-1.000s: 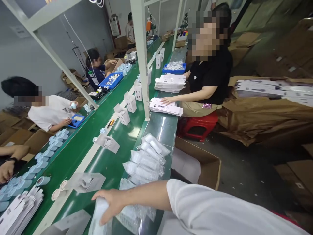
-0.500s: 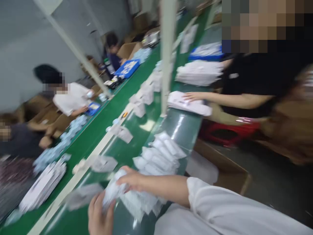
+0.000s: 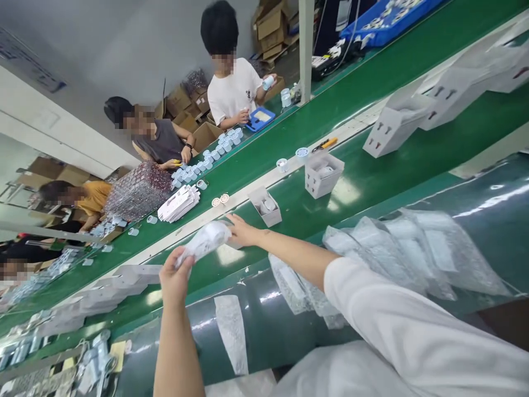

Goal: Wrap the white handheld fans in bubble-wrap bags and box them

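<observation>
Over the near belt, approx 8 to 9 o'clock from view centre, the left hand (image 3: 176, 274) and right hand (image 3: 243, 230) share one white bubble-film pouch (image 3: 204, 240), puffy and crinkled, w/ contents hidden. The pouch is held up between the hands, its ends angled toward each. The left fingers (image 3: 177, 259) are curled round its lower end in a firm grasp. The right fingers (image 3: 233, 221) reach over its upper end and are in contact, but a true pinch can't be told from here.

Below them the dark green PVC belt (image 3: 264, 325) is glossy, w/ a flat translucent sleeve (image 3: 230, 331) lying on it at 7 o'clock. A loose heap of clear, silvery bubble bags (image 3: 413, 253) sits at 3 to 4 o'clock, near the white sleeve (image 3: 372, 298) of the right arm.

Further out, at 2 o'clock, is an open-topped white card holder (image 3: 324, 173), w/ a second one (image 3: 264, 207) just above the hands. Pale blue round caps (image 3: 206, 165) line the far belt at 10 o'clock, beside a stack of white printed cards (image 3: 178, 203). A bulky shrink-wrapped bale (image 3: 138, 190) is at 9 o'clock. Two co-workers (image 3: 233, 91) (image 3: 159, 140) work across the line, their hands separate from these.
</observation>
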`<state>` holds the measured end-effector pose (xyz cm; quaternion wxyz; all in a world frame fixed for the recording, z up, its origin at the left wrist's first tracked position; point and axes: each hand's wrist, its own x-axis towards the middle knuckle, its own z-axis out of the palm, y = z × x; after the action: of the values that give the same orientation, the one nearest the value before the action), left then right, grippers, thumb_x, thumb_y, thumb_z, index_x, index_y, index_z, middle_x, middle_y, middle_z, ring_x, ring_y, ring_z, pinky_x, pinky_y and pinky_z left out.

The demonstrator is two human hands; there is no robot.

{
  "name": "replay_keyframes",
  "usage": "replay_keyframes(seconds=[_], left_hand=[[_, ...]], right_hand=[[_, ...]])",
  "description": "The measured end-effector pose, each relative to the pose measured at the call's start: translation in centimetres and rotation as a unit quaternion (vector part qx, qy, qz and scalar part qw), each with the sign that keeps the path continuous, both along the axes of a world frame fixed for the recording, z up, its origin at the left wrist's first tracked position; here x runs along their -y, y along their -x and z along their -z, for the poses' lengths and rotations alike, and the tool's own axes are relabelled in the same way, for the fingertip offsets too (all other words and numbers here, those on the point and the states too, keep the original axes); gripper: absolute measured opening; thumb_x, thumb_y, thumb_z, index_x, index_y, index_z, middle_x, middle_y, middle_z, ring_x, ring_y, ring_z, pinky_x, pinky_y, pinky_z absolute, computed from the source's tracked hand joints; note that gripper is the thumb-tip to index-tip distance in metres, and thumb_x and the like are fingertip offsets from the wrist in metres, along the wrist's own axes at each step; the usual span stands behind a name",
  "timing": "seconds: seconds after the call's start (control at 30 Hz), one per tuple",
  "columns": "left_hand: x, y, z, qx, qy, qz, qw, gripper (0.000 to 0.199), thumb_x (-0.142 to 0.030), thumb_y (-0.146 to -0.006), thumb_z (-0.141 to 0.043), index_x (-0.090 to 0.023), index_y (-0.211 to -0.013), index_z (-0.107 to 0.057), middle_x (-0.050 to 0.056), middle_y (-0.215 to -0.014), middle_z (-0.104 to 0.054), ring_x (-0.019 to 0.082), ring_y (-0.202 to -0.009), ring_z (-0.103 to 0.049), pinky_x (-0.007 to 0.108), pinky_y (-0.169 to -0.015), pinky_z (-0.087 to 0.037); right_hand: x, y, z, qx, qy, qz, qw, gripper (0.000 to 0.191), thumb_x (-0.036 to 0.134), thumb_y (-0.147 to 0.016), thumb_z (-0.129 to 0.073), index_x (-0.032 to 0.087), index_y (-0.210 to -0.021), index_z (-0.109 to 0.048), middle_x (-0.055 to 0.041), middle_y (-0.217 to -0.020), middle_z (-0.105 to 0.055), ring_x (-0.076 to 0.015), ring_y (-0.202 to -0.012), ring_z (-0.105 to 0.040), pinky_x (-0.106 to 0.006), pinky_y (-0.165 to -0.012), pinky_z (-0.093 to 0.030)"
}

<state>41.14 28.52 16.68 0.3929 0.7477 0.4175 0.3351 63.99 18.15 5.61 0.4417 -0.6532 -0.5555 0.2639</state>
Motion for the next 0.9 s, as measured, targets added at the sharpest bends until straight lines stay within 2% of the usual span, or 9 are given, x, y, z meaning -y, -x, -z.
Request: replay_keyframes(seconds=[0.07, 0.13, 0.3, 0.4, 0.53, 0.7, 0.73, 0.83, 0.9], left_hand=[[-1.1, -2.1, 1.0, -0.075, -0.080, 0.030, 0.993, 0.025, -0.028, -0.068, -0.070, -0.018, -0.091, -0.068, 0.007, -0.106, -0.068, 0.020, -0.095, -0.065, 0.033, -0.087, -0.052], [-1.2, -3.6, 1.6, -0.179, -0.178, 0.073, 0.965, 0.017, -0.020, -0.074, -0.063, -0.020, -0.091, -0.067, 0.009, -0.116, -0.064, 0.022, -0.108, -0.060, 0.034, -0.095, -0.049], [1.3, -6.7, 1.0, -0.431, -0.322, 0.224, 0.813, 0.037, 0.000, -0.074, -0.049, -0.017, -0.103, -0.066, 0.015, -0.129, -0.053, 0.027, -0.107, -0.060, 0.037, -0.094, -0.047], [1.8, -10.3, 0.0, -0.503, -0.315, 0.238, 0.769, 0.033, -0.004, -0.078, -0.048, -0.014, -0.104, -0.066, 0.017, -0.117, -0.057, 0.026, -0.094, -0.063, 0.037, -0.085, -0.049], [0.9, -14.8, -0.9, -0.493, -0.296, 0.244, 0.781, 0.032, -0.007, -0.079, -0.049, -0.017, -0.103, -0.068, 0.013, -0.108, -0.060, 0.023, -0.087, -0.064, 0.032, -0.080, -0.049], [-0.5, -15.9, -0.7, -0.438, -0.244, 0.391, 0.772, 0.027, -0.013, -0.073, -0.062, -0.023, -0.097, -0.072, 0.006, -0.101, -0.066, 0.020, -0.090, -0.063, 0.030, -0.087, -0.047], [-0.8, -15.8, -0.5, -0.424, -0.238, 0.374, 0.790, 0.027, -0.013, -0.072, -0.064, -0.023, -0.095, -0.072, 0.006, -0.102, -0.067, 0.021, -0.093, -0.062, 0.030, -0.089, -0.046], [-0.9, -15.3, 0.6, -0.374, -0.228, 0.244, 0.865, 0.022, -0.015, -0.072, -0.066, -0.021, -0.093, -0.071, 0.006, -0.105, -0.066, 0.021, -0.096, -0.062, 0.032, -0.090, -0.046], [-0.5, -14.9, 1.5, -0.356, -0.236, 0.214, 0.879, 0.020, -0.017, -0.076, -0.063, -0.022, -0.095, -0.069, 0.006, -0.107, -0.065, 0.020, -0.095, -0.062, 0.032, -0.088, -0.048]], right_hand=[[-1.8, -0.9, 1.1, 0.010, -0.009, -0.013, 1.000, 0.047, 0.011, -0.081, -0.053, 0.016, -0.127, -0.055, -0.0152, -0.147, -0.035, -0.0286, -0.139, -0.030, -0.046, -0.115, -0.024], [-2.5, -1.6, 2.2, 0.009, -0.016, -0.003, 1.000, 0.061, 0.009, -0.077, -0.054, 0.015, -0.136, -0.045, -0.0164, -0.143, -0.039, -0.0265, -0.134, -0.038, -0.044, -0.113, -0.029], [-2.3, -2.0, 3.5, 0.020, -0.053, -0.046, 0.997, 0.070, 0.015, -0.068, -0.064, 0.013, -0.135, -0.043, -0.0165, -0.134, -0.043, -0.0270, -0.127, -0.044, -0.041, -0.109, -0.034], [-2.4, -2.1, 3.7, 0.015, -0.055, -0.054, 0.997, 0.077, 0.015, -0.067, -0.064, 0.011, -0.138, -0.036, -0.0176, -0.137, -0.039, -0.0266, -0.127, -0.044, -0.040, -0.108, -0.035], [-2.9, -2.3, 4.2, 0.016, -0.045, -0.031, 0.998, 0.085, 0.020, -0.062, -0.073, 0.011, -0.137, -0.033, -0.0180, -0.135, -0.038, -0.0300, -0.128, -0.041, -0.044, -0.107, -0.036], [-2.8, -2.2, 4.8, 0.024, -0.027, 0.023, 0.999, 0.087, 0.024, -0.056, -0.080, 0.014, -0.130, -0.037, -0.0143, -0.125, -0.047, -0.0322, -0.120, -0.048, -0.048, -0.103, -0.037], [-2.6, -2.3, 4.8, 0.021, -0.022, 0.032, 0.999, 0.085, 0.023, -0.057, -0.079, 0.014, -0.130, -0.037, -0.0145, -0.125, -0.047, -0.0319, -0.119, -0.049, -0.047, -0.102, -0.038], [-1.9, -3.1, 4.6, 0.008, -0.012, 0.041, 0.999, 0.083, 0.022, -0.057, -0.080, 0.016, -0.128, -0.038, -0.0144, -0.126, -0.048, -0.0305, -0.117, -0.052, -0.043, -0.098, -0.042], [-1.6, -3.5, 4.4, 0.006, -0.007, 0.027, 1.000, 0.084, 0.022, -0.053, -0.082, 0.017, -0.125, -0.040, -0.0132, -0.126, -0.049, -0.0295, -0.115, -0.053, -0.040, -0.096, -0.044]])
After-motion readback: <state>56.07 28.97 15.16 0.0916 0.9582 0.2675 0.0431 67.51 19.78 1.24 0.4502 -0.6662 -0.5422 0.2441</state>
